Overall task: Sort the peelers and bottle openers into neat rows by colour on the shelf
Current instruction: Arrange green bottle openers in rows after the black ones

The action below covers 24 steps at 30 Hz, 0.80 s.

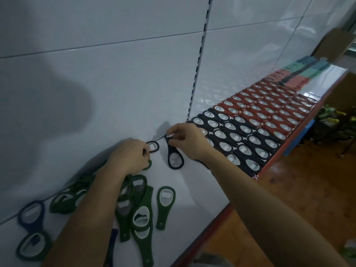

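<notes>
On the white shelf (194,191), black bottle openers (240,139) lie in neat rows, with red bottle openers (269,106) in rows beyond them. My right hand (187,139) is shut on the upper end of a dark navy bottle opener (174,158) that lies on the shelf near the back wall. Just left of it, my left hand (131,156) grips another black bottle opener (153,146), whose ring end shows past my fingers. Below my left arm lies a loose heap of green bottle openers (138,205). Two blue openers (31,212) sit at the far left.
Pink, teal and black peelers (294,74) are lined up at the far end of the shelf. A red shelf edge (212,224) runs along the front, with a wooden floor (289,199) below. A slotted upright (198,60) divides the white back wall.
</notes>
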Motion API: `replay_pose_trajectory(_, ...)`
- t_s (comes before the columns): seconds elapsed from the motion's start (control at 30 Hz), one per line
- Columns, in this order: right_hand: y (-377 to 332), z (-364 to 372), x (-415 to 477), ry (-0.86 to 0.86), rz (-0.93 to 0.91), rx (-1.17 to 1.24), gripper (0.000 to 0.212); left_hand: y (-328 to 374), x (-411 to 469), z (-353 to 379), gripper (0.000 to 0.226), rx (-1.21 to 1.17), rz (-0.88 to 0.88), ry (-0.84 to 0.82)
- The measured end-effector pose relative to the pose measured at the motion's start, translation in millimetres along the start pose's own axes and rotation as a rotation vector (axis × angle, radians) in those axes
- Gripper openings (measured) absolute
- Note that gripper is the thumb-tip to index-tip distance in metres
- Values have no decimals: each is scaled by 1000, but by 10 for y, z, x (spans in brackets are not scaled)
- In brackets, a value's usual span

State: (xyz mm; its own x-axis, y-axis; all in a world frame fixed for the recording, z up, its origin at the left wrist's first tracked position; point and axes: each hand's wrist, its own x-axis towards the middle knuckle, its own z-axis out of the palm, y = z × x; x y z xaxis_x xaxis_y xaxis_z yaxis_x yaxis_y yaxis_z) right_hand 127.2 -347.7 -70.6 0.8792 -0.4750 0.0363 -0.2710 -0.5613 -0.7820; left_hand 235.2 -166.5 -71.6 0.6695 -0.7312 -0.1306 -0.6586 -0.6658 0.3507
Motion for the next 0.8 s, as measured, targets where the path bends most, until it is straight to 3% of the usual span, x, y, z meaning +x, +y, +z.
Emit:
replay_pose_trajectory(0.13, -20, 136, 42, 142, -109, -215, 23, 13, 33, 82, 27, -94, 78, 174)
replay_pose_trajectory(0.23, 46, 157, -196, 138, -141, -295, 13, -16, 72, 174, 38, -87, 173, 87)
replay_pose_trajectory(0.33, 76, 267, -505, 28, -102, -368, 15, 4, 76, 184, 41, -82, 128, 114)
replay_pose_trajectory(0.57, 148, 405, -415, 82, -99, -394, 22, 49, 54, 154, 59, -87, 48, 49)
replay_pose_trajectory(0.7, 156, 446, -353, 130, -82, -394, 24, 78, 35, 111, 58, -65, 61, -7)
replay_pose_trajectory(0.8, 170, 476, -344, 174, -74, -382, 24, 75, 23, 79, 45, -53, 66, -11)
